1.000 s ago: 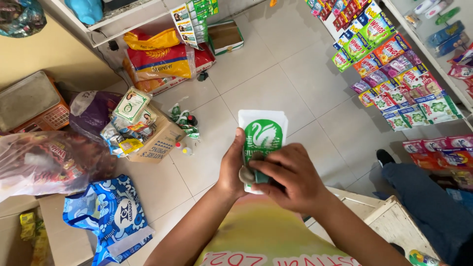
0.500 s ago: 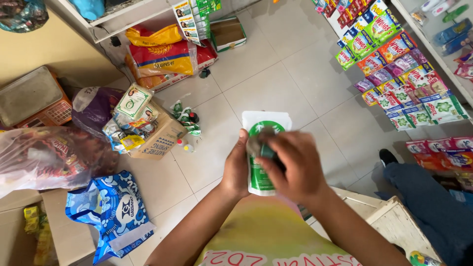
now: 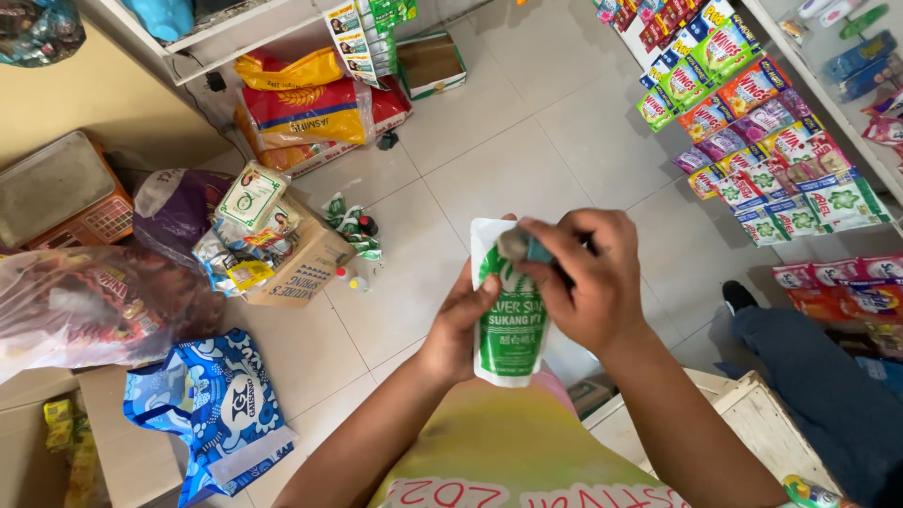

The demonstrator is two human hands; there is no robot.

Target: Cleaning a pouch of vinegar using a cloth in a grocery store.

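Right up close, gripping a soft green-and-white pouch [image 3: 509, 320] upright at chest height: left hand [image 3: 461, 325] wrapped around its left edge from behind, fingers closed on the glossy plastic. Pinching a small grey-and-teal object [image 3: 522, 246] against the pouch's white top corner with the right hand [image 3: 588, 282], fingers curled tight around it; cannot tell what that object is. Hanging over a yellow shirt front [image 3: 508, 452] with red lettering along the bottom.

Lower right, a pale wooden crate [image 3: 752, 423], plain and rough-edged, and beside it a leg in blue trousers [image 3: 818, 376] with a dark shoe [image 3: 738, 296].

Down left, a crinkly blue-and-white printed bag [image 3: 212, 414], then a clear, rumpled plastic sack [image 3: 89, 306] full of reddish packets. Just past those, an open brown cardboard box [image 3: 301, 263] stuffed with small sachets, a few green wrappers [image 3: 353, 226] scattered on the grey floor tiles [image 3: 508, 150].

Farther off, stacked woven sacks [image 3: 310, 108] in yellow and red under a white shelf [image 3: 198, 47], an orange weighing scale [image 3: 66, 193] at the left edge. Along the right, hanging strips of shiny sachets [image 3: 752, 122] in green, orange, purple and red.
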